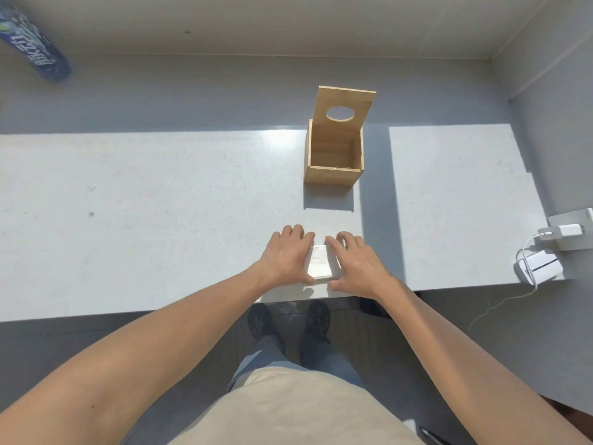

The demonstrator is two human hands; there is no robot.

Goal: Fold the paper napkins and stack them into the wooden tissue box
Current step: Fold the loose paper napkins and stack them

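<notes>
White folded napkins [319, 264] near table edge; wooden box [333, 155] open

One wooden box [333, 155], one napkin stack [319, 264], two hands, one bottle [33, 43], two chargers.

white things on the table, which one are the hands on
The folded napkin stack near the table's front edge: left hand and right hand press its sides. The white charger and small white box sit untouched at far right.
</notes>
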